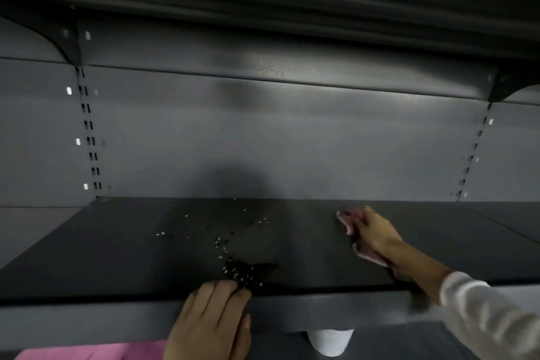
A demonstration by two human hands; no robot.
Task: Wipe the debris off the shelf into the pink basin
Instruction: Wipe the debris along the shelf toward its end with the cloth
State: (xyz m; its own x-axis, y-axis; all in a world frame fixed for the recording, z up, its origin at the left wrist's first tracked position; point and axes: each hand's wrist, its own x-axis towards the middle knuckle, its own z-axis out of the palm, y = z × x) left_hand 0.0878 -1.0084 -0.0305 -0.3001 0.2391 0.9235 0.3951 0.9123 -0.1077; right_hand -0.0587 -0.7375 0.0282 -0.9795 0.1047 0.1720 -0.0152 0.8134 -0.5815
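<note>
Near the lower middle of the frame, at the shelf's (117,245) front lip, sits the debris (245,270): a dark clump flecked with pale grains, heaped right at the edge. Paler specks trail from it up and to the left across the dark board, some reaching almost to the back wall. I judge the job partly done at best; a good share looks gathered to the front, but the scattered grains have yet to be swept in and nothing I can see has gone over the edge.

My left hand (210,327) is at the lip just below the clump, fingers fairly straight and loosely bent over the edge, fingertips touching the pile, gripping nothing. My right hand (375,235) is further right and deeper on the shelf, well apart from the debris, its grip curled round a pinkish cloth (349,222) pressed onto the board.

At the bottom left edge only a strip of the pink basin (93,352) shows, below the shelf and left of my left hand; most of it is cut off, so I cannot tell whether it holds anything or sits under the pile. A white cup-like thing (330,340) peeks out beneath the shelf front, its top hidden. Everything is dim and soft, so I can't make out what the dark clump is.
</note>
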